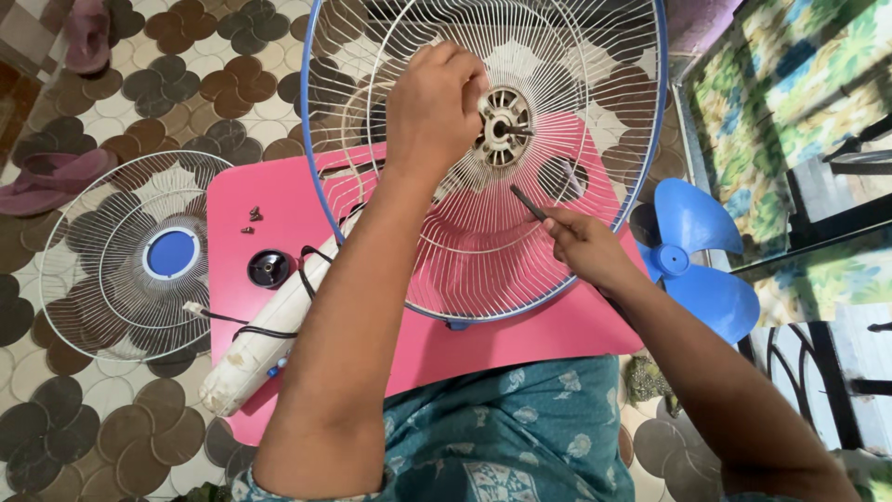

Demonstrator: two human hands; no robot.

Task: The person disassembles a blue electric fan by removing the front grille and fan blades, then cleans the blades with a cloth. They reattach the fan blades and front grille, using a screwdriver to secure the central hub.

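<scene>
The left hand [435,102] is gripping the wires of the fan cage [483,223] with curled fingers, holding it up over the pink table [269,200] so it is not tipping. The right hand [583,246] is pinching a screwdriver [528,203], pointing toward the motor middle [503,126].

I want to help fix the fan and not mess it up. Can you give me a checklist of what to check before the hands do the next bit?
1. Left hand grips the round white wire fan guard: ok.
2. Right hand holds the thin dark screwdriver: ok.
3. Screwdriver tip on the metal hub: not ok, apart.
4. Small loose screws together on the pink table: ok.
5. Blue plastic fan blade set aside: ok.
6. Hub screws tight: cannot tell.
</scene>
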